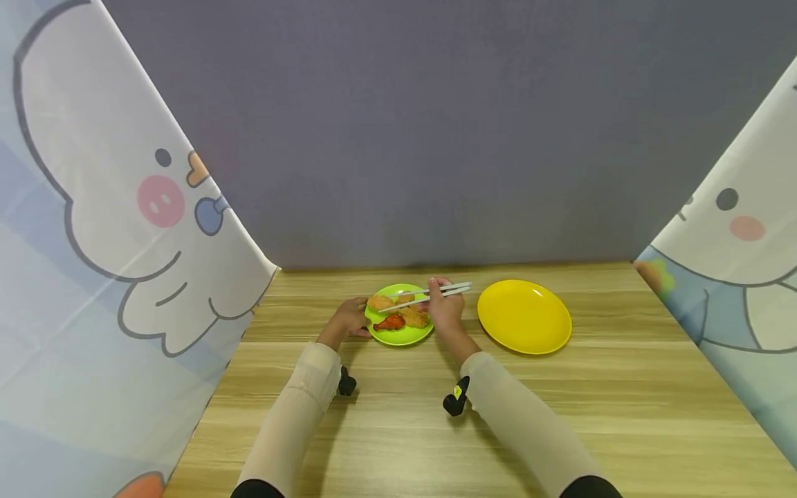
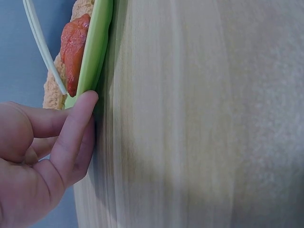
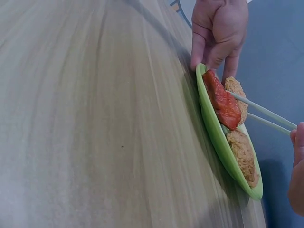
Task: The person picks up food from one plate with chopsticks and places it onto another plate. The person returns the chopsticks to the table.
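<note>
A light green plate [image 1: 398,339] bears several golden fried chicken pieces [image 1: 415,317] and a red drumstick [image 1: 391,322]. My left hand [image 1: 350,318] holds the plate's left rim between thumb and fingers. In my right hand [image 1: 445,311] is a pair of pale chopsticks [image 3: 266,112], gripped near their rear ends and slanting over the plate. Their tips are at the fried pieces beyond the drumstick [image 3: 222,100]; whether they pinch one cannot be told. Part of the plate's right side is hidden by the right hand.
A yellow plate [image 1: 525,318] lies on the wooden table [image 1: 398,415], right of my right hand. Behind the table stands a grey panel [image 1: 436,138], with cartoon-printed cloths at both sides.
</note>
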The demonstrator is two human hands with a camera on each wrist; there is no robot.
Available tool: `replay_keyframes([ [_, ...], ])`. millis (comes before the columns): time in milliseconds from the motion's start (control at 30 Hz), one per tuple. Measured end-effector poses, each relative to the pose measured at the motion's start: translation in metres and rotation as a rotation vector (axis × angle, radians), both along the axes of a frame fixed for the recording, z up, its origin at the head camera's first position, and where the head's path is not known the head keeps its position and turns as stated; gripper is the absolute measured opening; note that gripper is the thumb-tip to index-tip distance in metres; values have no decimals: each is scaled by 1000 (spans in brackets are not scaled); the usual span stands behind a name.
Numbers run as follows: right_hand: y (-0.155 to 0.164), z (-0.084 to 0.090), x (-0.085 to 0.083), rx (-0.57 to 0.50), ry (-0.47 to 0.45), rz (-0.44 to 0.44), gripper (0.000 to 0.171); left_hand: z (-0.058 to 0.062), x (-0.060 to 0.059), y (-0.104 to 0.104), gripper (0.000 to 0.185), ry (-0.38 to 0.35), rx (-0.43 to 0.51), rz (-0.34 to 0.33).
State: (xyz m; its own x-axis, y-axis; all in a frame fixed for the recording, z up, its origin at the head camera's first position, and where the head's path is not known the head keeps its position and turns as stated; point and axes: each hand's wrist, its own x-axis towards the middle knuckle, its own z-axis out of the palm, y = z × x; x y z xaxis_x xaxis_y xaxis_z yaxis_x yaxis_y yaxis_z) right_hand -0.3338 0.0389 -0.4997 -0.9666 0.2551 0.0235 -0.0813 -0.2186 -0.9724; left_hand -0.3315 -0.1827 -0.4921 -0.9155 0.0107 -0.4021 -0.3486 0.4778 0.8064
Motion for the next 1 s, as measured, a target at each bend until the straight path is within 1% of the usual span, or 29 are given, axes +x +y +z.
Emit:
replay_keyframes([
  [167,0,-2,3,-8,-4,-2,24,-1,1,1,68,2,-6,-7],
  [400,1,-4,7,21,-26,-5,30,0,0,3,72,4,18,-17],
  [600,2,0,11,39,-35,5,31,2,2,4,72,4,19,-16],
  [800,6,5,13,45,-5,17,31,1,3,4,71,8,30,-19],
  [1000,17,4,11,60,37,17,32,2,3,4,71,6,37,-20],
])
